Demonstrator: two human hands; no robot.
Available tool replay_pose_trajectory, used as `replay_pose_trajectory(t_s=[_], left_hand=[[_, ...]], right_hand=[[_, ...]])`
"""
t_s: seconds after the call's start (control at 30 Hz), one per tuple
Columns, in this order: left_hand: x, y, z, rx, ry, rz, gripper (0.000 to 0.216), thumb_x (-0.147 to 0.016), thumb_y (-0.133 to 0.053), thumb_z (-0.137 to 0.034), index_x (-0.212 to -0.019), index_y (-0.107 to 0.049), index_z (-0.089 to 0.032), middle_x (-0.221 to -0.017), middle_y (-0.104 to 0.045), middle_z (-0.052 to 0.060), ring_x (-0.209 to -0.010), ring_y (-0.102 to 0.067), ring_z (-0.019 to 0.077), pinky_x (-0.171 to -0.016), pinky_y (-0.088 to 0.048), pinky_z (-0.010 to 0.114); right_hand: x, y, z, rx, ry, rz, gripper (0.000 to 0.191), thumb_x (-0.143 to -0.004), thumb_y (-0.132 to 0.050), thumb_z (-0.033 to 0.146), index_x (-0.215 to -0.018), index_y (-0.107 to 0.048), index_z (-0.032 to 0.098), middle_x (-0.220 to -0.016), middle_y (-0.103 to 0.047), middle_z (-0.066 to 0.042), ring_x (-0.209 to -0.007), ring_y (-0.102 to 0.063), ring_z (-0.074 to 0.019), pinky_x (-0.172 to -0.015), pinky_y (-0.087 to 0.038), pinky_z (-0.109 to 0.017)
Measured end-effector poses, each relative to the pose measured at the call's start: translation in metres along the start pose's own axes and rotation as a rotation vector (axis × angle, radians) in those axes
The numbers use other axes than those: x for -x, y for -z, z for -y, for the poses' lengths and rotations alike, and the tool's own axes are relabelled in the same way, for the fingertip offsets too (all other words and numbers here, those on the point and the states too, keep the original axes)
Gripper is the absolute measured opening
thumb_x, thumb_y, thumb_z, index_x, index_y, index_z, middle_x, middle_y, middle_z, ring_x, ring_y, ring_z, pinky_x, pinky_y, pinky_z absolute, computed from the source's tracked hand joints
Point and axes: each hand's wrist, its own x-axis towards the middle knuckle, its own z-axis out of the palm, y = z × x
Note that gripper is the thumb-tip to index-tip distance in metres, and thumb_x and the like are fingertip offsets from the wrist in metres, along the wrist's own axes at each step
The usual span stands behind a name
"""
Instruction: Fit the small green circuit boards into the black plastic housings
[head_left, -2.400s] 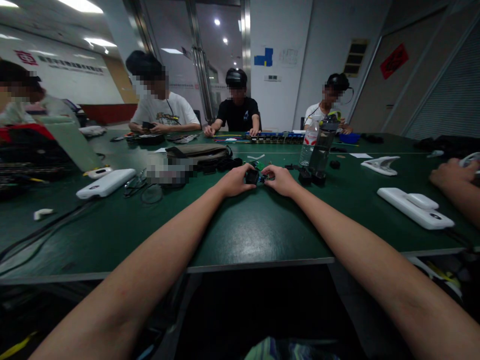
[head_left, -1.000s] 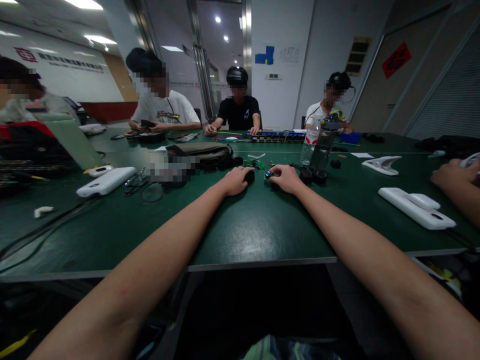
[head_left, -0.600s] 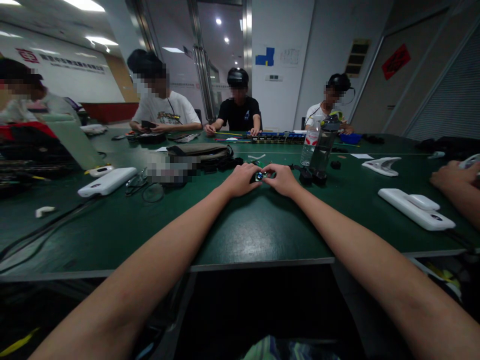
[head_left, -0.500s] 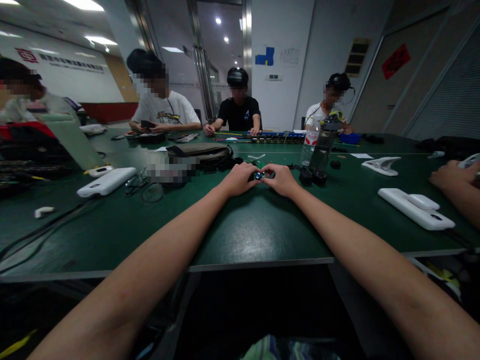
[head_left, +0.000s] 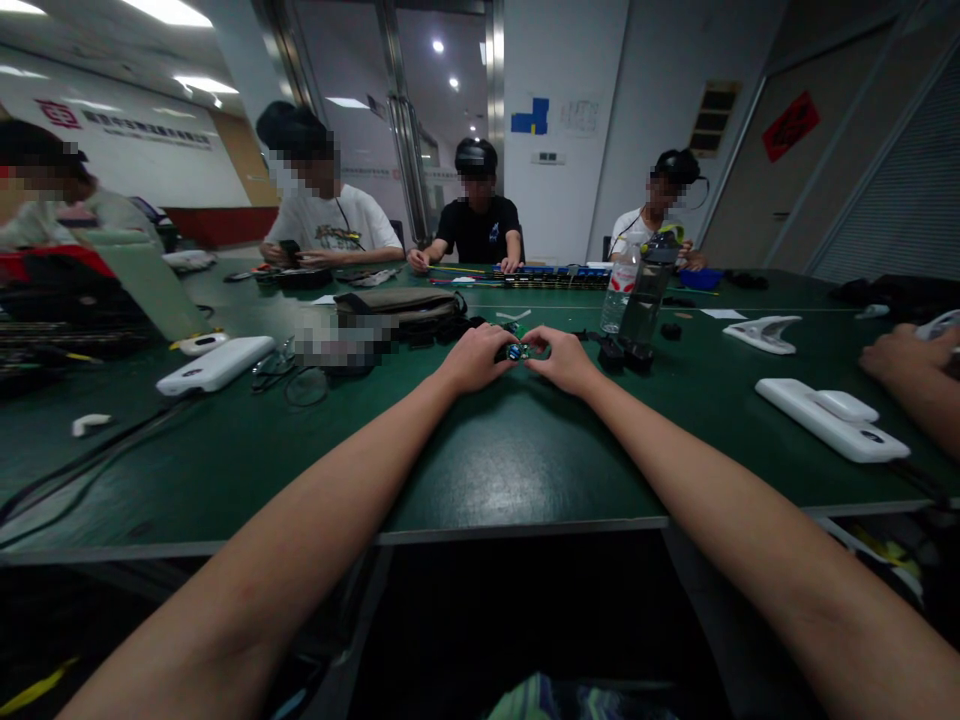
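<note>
A small green circuit board with a blue part on it is held between my two hands, over the dark green table. My left hand pinches its left side between thumb and fingers. From the right, my right hand grips the other side with thumb and forefinger. More green pieces show just behind the fingers; their shape is too small to make out.
A grey-brown bag lies beyond my left hand. Past my right hand stand a clear bottle and a dark bottle. White power banks lie at both sides. Several people sit around the table; a co-worker's hand rests at the right.
Both hands stay in nearly the same place with the board, which appears turned slightly so that more of its face shows. The view has shifted very little.
</note>
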Motion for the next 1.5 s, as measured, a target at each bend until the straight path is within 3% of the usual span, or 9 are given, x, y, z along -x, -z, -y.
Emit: replay_pose_trajectory(t_s=[1.5], left_hand=[[-0.0004, -0.0011, -0.0009, 0.080, 0.019, -0.035, 0.030, -0.084, -0.063, -0.031, -0.112, -0.065, -0.018, -0.110, -0.069, 0.010, -0.107, -0.061, 0.0285, -0.094, -0.051, 0.043]], right_hand=[[-0.0007, -0.0006, -0.0036, 0.033, -0.001, -0.015, 0.030, -0.068, -0.069, 0.009, -0.096, -0.070, 0.018, -0.081, -0.066, 0.000, -0.074, -0.058, -0.0153, -0.074, -0.045, -0.026]])
